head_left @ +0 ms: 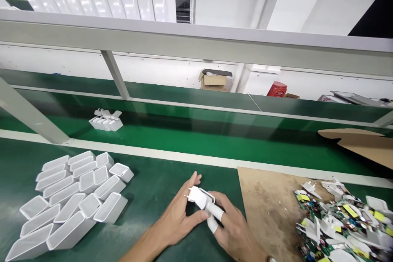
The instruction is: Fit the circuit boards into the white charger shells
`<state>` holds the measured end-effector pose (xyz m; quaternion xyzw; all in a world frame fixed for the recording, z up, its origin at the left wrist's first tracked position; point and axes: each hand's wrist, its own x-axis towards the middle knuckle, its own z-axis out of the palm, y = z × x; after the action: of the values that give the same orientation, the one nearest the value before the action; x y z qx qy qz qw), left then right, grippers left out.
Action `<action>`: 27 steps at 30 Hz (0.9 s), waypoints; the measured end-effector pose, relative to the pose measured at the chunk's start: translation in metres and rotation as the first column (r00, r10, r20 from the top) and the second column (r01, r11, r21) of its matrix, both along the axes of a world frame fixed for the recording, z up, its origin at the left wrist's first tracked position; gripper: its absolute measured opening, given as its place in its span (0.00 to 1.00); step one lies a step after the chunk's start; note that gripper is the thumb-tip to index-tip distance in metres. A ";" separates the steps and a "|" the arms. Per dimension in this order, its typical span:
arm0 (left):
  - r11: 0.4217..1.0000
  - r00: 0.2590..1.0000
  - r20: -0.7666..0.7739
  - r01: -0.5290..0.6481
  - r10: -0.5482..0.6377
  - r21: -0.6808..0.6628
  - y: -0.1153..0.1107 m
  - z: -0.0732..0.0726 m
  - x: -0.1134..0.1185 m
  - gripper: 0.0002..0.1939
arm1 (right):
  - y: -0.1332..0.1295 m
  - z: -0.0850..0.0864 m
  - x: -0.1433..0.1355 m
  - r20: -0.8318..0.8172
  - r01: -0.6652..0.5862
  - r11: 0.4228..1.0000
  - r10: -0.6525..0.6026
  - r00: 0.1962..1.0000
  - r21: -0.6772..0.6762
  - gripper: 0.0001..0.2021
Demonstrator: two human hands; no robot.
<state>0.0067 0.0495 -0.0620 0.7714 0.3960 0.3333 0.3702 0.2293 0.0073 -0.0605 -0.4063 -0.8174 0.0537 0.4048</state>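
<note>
A white plug piece is held over the green table, just left of the cardboard sheet, which serves here as the landmark. Its long axis is set aslant: the metal prongs are pointed away from the cardboard sheet, while the opposite end is turned toward it and met by the right hand. By that hand, the nearer of the two to the cardboard sheet, the piece is pinched between fingers on which white covers are worn. The left hand is placed on the side farther from the cardboard sheet, beside the prong end, with its fingers stretched past the piece and its thumb brought in under it; whether its grip is closed on anything cannot be told. Circuit boards are heaped on and beyond the right part of the cardboard sheet, and open white cases are clustered well to its left, past the left hand.
</note>
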 end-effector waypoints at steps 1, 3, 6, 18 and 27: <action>1.000 0.999 0.036 -0.008 0.007 0.016 0.000 -0.001 0.000 0.51 | 0.000 0.001 0.000 -0.029 0.013 1.000 -0.013 0.999 -0.007 0.24; 0.998 0.996 0.094 -0.017 0.012 0.055 -0.001 -0.002 0.002 0.53 | 0.000 0.000 0.001 -0.042 0.033 0.999 -0.035 0.998 -0.042 0.23; 0.996 0.992 0.118 -0.061 0.053 0.069 -0.003 -0.002 0.008 0.40 | 0.001 -0.004 0.002 0.033 0.036 0.993 -0.033 0.999 -0.113 0.22; 0.981 0.979 0.144 -0.160 0.144 0.106 -0.002 -0.006 0.009 0.27 | 0.000 0.001 -0.002 0.035 0.002 0.992 0.003 0.999 -0.122 0.24; 0.974 0.974 0.056 -0.223 0.221 0.034 -0.004 -0.007 0.012 0.21 | 0.004 0.003 -0.007 -0.012 0.034 0.976 -0.038 0.999 -0.213 0.22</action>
<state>0.0183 0.0457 -0.0687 0.7206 0.4634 0.4002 0.3251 0.2226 0.0108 -0.0577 -0.4617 -0.7961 0.1368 0.3665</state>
